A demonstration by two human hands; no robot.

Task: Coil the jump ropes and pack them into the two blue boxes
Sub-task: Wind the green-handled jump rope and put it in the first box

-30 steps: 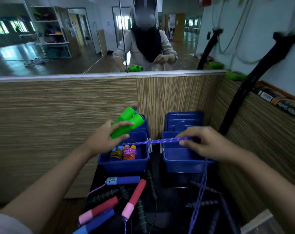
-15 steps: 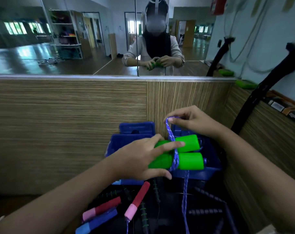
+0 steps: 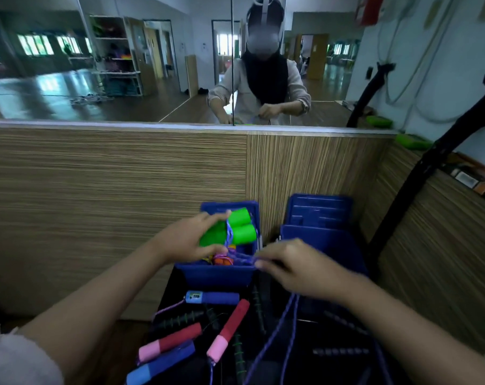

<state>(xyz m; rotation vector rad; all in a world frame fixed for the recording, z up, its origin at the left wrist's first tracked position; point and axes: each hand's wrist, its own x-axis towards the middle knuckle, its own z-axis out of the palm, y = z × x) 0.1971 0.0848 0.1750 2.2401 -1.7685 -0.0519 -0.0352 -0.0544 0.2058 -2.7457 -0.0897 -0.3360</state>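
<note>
A purple rope [image 3: 230, 237] is wound round two green handles [image 3: 235, 229], the bundle clasped in the left hand [image 3: 188, 243] over the left box [image 3: 216, 273]. Just right of that clasp, the right hand [image 3: 294, 266] pinches the cord between thumb and fingertips; below it the slack hangs in long strands. The right box [image 3: 324, 240], beyond the pinch, appears empty. Nearer the person, loose ropes with pink [image 3: 227, 332] and blue grips [image 3: 212, 297] lie unpacked. The cord looks light, limp and prone to unwinding, so it likely wants tension from a pinch close to the wraps; the stiff, probably smooth handles suit a full clasp.
</note>
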